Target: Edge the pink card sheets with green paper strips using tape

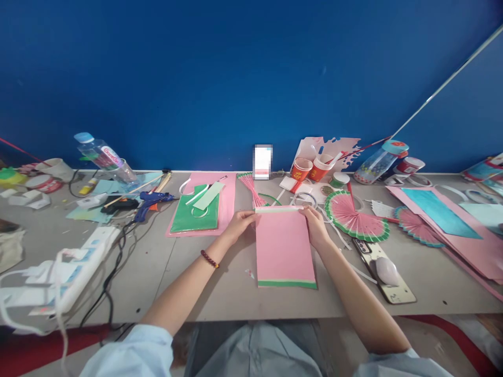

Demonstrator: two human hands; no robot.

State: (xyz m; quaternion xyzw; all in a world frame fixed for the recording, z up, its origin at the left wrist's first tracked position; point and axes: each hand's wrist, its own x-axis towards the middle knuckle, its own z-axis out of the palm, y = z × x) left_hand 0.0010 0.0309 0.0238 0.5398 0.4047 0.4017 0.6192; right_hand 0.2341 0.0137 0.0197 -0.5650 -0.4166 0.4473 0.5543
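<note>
The fingers (249, 214) of the left hand (238, 227) pinch the far left corner of a pink sheet (283, 246); those of the right hand (318, 227) pinch its far right corner.

Landmark: the green pack (188, 224) on the table (220, 301). Directions are given as the seated person faces the wall (251, 78).

Pink sheet: right of the green pack, extending nearer to the person. A pale strip runs along its far edge, a green strip along its near edge. From where I stand, I cannot tell whether it rests flat on the table.

Left of the pack: a blue glue gun (149, 205), just beside it. Farther left and nearer to the person: a white power strip (90, 256).

Right of the pack, beyond the sheet's far edge: two red paper cups (302, 167). Farther right: a pleated pink fan (369, 225) with a green rim. Nearer to the person than the fan, also right of the pack: a phone (403, 294) bearing a rounded whitish object (387, 270).
</note>
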